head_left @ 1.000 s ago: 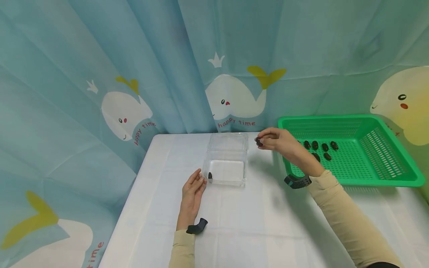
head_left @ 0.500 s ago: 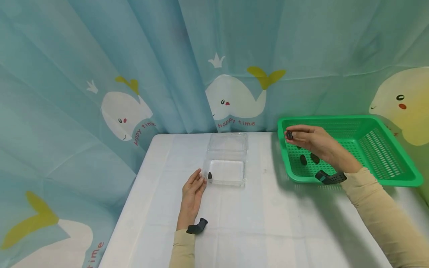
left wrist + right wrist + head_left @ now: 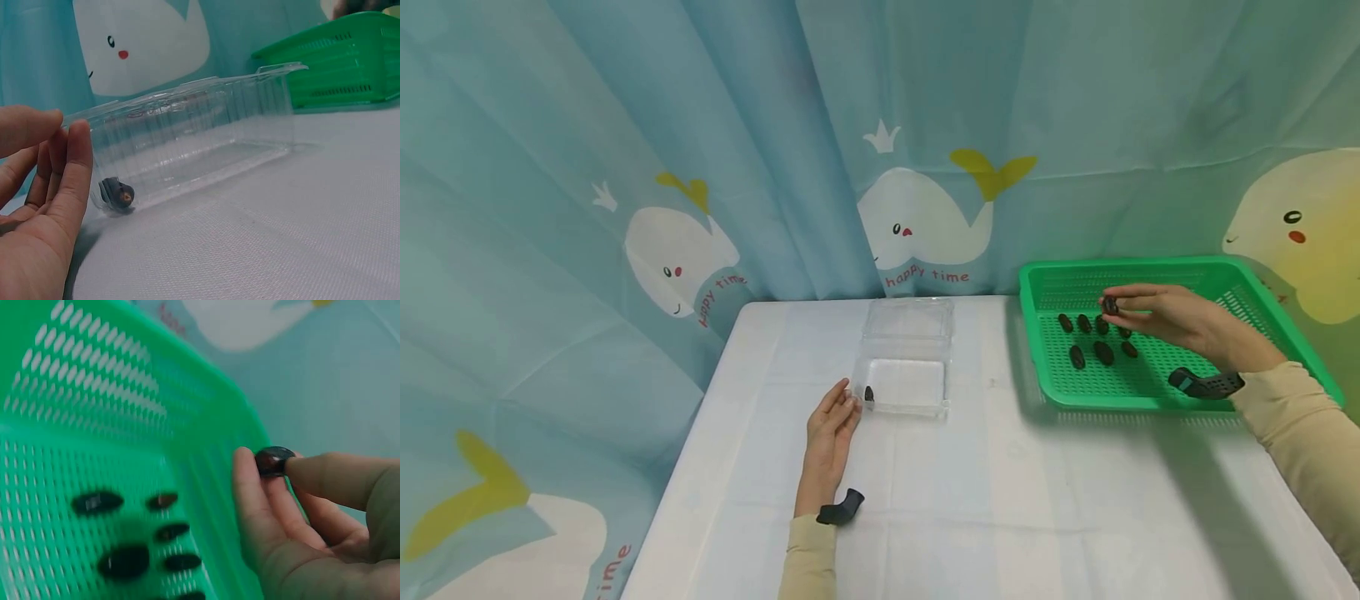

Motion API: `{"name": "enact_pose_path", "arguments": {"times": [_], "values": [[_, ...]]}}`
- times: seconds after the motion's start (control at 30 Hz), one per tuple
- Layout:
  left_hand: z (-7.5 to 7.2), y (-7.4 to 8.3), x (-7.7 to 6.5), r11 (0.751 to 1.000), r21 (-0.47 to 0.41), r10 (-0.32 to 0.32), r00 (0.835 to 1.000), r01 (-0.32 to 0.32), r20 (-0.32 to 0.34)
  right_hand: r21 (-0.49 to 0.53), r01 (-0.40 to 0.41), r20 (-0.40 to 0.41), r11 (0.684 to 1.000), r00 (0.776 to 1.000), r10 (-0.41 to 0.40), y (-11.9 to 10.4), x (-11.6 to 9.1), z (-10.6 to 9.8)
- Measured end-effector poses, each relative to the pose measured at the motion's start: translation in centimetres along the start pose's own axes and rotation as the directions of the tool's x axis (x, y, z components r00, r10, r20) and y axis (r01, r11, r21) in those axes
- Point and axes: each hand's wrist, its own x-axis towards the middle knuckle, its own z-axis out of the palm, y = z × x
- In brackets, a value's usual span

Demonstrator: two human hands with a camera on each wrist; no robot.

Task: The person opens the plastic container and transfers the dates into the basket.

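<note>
My left hand [image 3: 832, 435] pinches the rim at the near left corner of a clear plastic clamshell box [image 3: 906, 383], which lies with its lid folded back. Inside that corner sits one dark, wrinkled, date-like fruit [image 3: 117, 193], seen through the wall in the left wrist view. Over the green basket [image 3: 1052, 392], my right hand [image 3: 1180, 321] holds another dark oval date [image 3: 274, 460] between thumb and fingertips. Below it, several similar dates [image 3: 1103, 353] lie spaced out in loose rows on the basket floor, some partly hidden by the hand.
A white cloth [image 3: 970, 500] covers the table, with the basket at its back right. Behind the table hangs a blue curtain [image 3: 760, 167] printed with whales. Each wrist wears a dark band [image 3: 841, 507].
My right hand has moved right, from beside the box to over the basket, with the date still in its fingers. The left hand and the box have stayed in place.
</note>
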Motion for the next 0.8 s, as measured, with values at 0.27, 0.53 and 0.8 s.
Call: {"name": "enact_pose_path", "arguments": {"times": [0.27, 0.53, 0.8], "values": [[0.0, -0.1, 0.0, 1.0, -0.004, 0.003, 1.0, -0.003, 0.018, -0.08, -0.134, -0.036, 0.988, 0.991, 0.132, 0.9, 0.0, -3.9], [0.2, 0.0, 0.1, 1.0, -0.016, 0.003, 1.0, -0.002, 0.017, -0.161, -0.212, -0.061, 0.964, 0.977, 0.205, 1.4, -0.5, -6.8], [0.2, 0.0, -0.1, 1.0, 0.014, 0.007, 1.0, -0.007, 0.022, -0.142, -0.295, -0.089, 0.945, 0.954, 0.285, 1.8, -0.8, -8.8]]}}
